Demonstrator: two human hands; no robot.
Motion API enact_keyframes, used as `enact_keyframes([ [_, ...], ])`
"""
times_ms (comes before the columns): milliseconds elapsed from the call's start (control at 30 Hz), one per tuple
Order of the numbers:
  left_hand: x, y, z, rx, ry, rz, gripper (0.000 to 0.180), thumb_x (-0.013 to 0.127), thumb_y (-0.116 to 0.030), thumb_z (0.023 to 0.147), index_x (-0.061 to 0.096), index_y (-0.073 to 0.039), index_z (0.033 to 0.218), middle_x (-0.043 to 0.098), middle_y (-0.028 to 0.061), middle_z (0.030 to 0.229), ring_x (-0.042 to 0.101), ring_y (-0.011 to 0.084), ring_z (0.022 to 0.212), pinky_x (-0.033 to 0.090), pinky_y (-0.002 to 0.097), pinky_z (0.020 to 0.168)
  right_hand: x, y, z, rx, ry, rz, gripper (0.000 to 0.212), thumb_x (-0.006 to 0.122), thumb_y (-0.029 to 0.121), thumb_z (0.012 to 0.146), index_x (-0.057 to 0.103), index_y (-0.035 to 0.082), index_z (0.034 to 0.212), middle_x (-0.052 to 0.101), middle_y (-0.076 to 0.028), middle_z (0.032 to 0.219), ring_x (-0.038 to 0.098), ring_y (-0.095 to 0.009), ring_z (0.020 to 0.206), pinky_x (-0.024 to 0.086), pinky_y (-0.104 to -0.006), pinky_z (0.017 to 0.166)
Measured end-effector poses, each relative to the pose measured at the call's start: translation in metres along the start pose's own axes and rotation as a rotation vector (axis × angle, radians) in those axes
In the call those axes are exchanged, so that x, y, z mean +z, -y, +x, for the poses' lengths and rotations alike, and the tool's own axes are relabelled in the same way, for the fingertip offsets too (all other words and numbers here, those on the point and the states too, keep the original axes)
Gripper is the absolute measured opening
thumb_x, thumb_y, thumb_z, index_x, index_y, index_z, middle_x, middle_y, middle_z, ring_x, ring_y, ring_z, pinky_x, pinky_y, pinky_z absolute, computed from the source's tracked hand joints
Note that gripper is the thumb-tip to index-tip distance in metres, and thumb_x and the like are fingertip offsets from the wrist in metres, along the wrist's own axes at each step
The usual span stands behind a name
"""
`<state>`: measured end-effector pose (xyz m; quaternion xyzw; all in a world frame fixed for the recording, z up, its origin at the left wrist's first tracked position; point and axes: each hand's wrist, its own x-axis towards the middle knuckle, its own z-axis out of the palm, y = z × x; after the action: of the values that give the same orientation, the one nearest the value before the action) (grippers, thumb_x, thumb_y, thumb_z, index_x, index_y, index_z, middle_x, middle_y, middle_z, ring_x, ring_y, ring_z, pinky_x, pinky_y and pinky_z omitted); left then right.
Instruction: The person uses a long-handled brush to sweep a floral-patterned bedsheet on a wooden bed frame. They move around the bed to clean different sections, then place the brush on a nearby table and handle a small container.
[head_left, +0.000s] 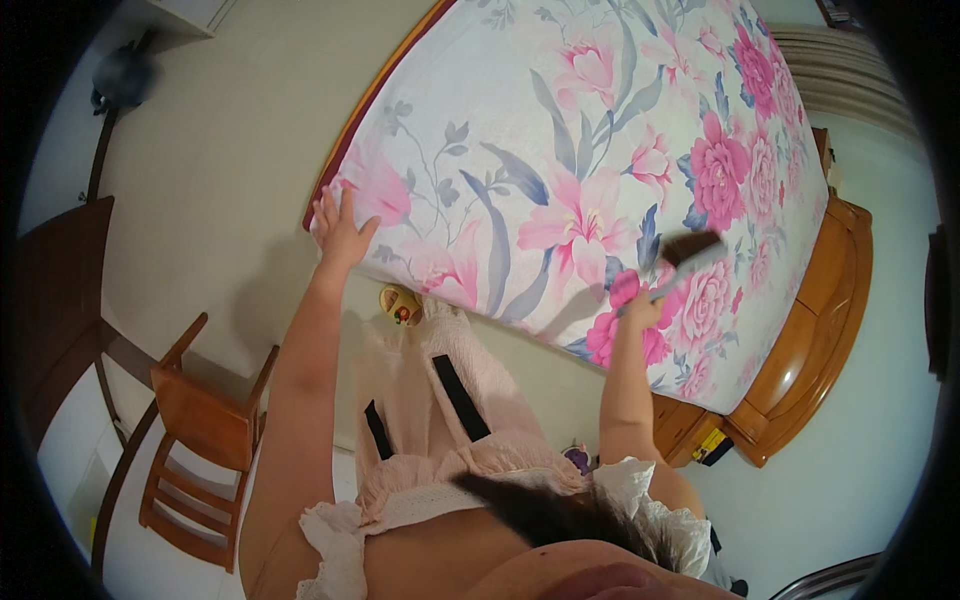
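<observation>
The person's hands were well apart: the left hand (343,232) lay open with fingers spread at the near left corner of the floral sheet (450,90), while the right hand (643,312) was closed around the handle of a brush (690,250) over the right part of the bed, near its near edge. The brush head was blurred, and whether its bristles touched the cloth could not be told. The likeliest trouble was a wrinkle: a hard stroke toward the right could drag loose cloth and slide the corner from under the left palm, since flat fingers gripped nothing. A long reach toward the far side might also tip the body against the near edge, and a wide swing to the right could knock the brush on the wooden headboard (815,320) or the bedside cabinet (680,425). A dark red border (336,152) marked the bed's left edge, with open floor (220,150) beyond it offering the most room. Nearer on the left stood a wooden chair (205,415), and a round yellow object (400,304) lay near the skirt (480,365), where a careless foot could catch it.
</observation>
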<state>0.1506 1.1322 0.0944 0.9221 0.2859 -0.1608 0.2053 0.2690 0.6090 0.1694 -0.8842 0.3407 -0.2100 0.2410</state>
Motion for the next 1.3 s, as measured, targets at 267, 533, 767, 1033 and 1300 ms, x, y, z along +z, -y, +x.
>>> enact_keyframes([
  [267, -0.003, 0.007, 0.025, -0.119, 0.186, -0.077, 0.083, 0.05, -0.053, 0.081, -0.004, -0.033, 0.141, -0.008, 0.0141, 0.147, -0.003, 0.0412, 0.133, 0.017, 0.0639, 0.099, 0.144, 0.127, 0.043, 0.479, 0.328, 0.664, 0.014, 0.057, 0.0, 0.068, 0.047, 0.005, 0.077, 0.053, -0.007, 0.065, 0.047, -0.015, 0.045, 0.039, -0.0296, 0.039],
  [533, 0.008, 0.014, 0.035, -0.104, 0.204, 0.019, 0.085, 0.048, -0.056, 0.081, -0.006, -0.03, 0.141, -0.01, 0.0148, 0.146, -0.001, 0.0434, 0.132, 0.015, 0.0539, 0.105, 0.175, 0.323, -0.145, 0.016, 1.141, 0.515, 0.059, 0.055, 0.004, 0.071, 0.043, 0.001, 0.128, 0.053, -0.006, 0.058, 0.045, -0.012, 0.039, 0.038, -0.0274, 0.037],
  [767, -0.021, 0.015, 0.038, -0.111, 0.343, -0.069, 0.084, 0.05, -0.056, 0.08, -0.002, -0.03, 0.141, -0.012, 0.0137, 0.146, -0.003, 0.044, 0.131, 0.007, 0.0507, 0.107, 0.09, 0.255, -0.161, -0.136, 0.872, 0.351, 0.062, 0.052, 0.002, 0.073, 0.038, 0.006, 0.133, 0.053, -0.004, 0.064, 0.042, -0.007, 0.041, 0.037, -0.0237, 0.038],
  [1033, -0.042, 0.081, 0.045, 0.176, 0.543, -0.292, 0.073, 0.054, -0.039, 0.081, 0.016, -0.022, 0.14, 0.006, 0.012, 0.145, 0.015, 0.0317, 0.131, 0.021, 0.0376, 0.105, 0.077, 0.273, -0.313, 0.065, 0.836, 0.18, 0.066, 0.055, 0.0, 0.07, 0.037, 0.005, 0.133, 0.055, -0.005, 0.063, 0.048, -0.009, 0.048, 0.042, -0.0251, 0.047],
  [1300, -0.143, 0.222, 0.052, 0.042, 0.665, -0.458, 0.045, 0.054, -0.031, 0.083, 0.05, -0.005, 0.12, 0.06, 0.0161, 0.108, 0.057, 0.0253, 0.101, 0.044, 0.0327, 0.087, 0.058, 0.355, -0.341, -0.385, 0.714, 0.034, 0.061, 0.056, 0.004, 0.071, 0.042, 0.009, 0.13, 0.057, -0.005, 0.064, 0.044, -0.006, 0.051, 0.041, -0.0231, 0.049],
])
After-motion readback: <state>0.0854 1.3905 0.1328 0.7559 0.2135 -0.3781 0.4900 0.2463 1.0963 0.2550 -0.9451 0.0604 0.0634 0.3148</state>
